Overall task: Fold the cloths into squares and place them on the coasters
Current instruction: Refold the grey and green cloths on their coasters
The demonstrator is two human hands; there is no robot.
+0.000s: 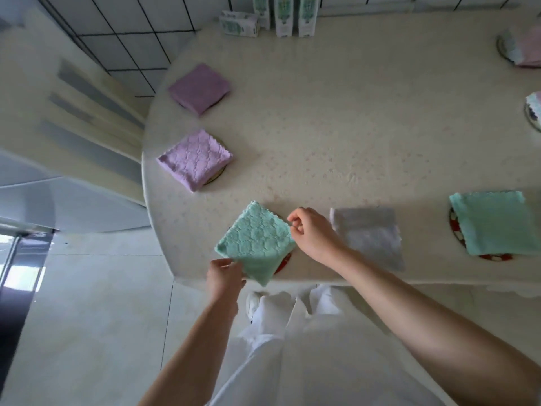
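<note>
A folded green cloth [257, 241] lies near the table's front edge over a red coaster [285, 263], of which only a sliver shows. My left hand [224, 276] holds its near corner. My right hand [310, 232] pinches its right corner. A folded grey cloth [370, 235] lies flat on the table just right of my right hand. Two folded purple cloths [200, 88] [195, 159] rest on coasters at the left. Another folded green cloth [494, 222] sits on a red coaster [456, 235] at the right.
The table [336, 127] has a pale patterned cover. Several white-green boxes [282, 16] stand at its far edge. More folded cloths on coasters [524, 48] [534, 109] sit at the far right. The table's front edge runs just past my left hand.
</note>
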